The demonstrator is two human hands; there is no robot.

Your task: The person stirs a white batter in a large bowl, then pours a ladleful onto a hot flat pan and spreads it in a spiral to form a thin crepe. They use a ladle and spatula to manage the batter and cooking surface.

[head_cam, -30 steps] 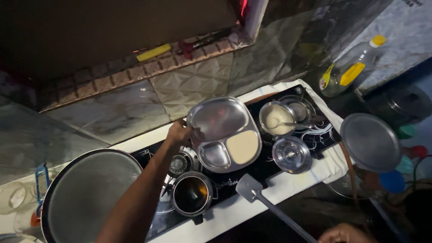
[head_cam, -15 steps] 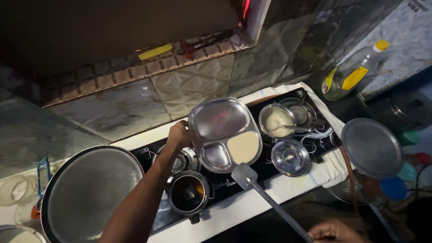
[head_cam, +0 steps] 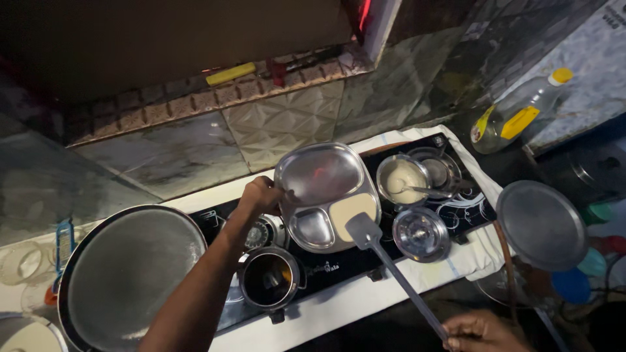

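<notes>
**Steel tray held over a crowded stove**

The large round griddle pan (head_cam: 127, 277), dull and matte, fills the left end of the black glass stove (head_cam: 339, 264). The left hand (head_cam: 259, 197) is clamped on the rim of a shiny compartmented steel tray (head_cam: 326, 194), held above the burners. The right hand (head_cam: 479, 331) is closed around a long flat spatula (head_cam: 391, 267), whose blade overlaps the tray's near corner. A small dark pot (head_cam: 268, 279) sits just below.

Left hand (head_cam: 259, 197) grips a steel tray (head_cam: 326, 194) over the stove (head_cam: 339, 261); right hand (head_cam: 479, 332) holds a spatula (head_cam: 391, 267) touching it.
</notes>
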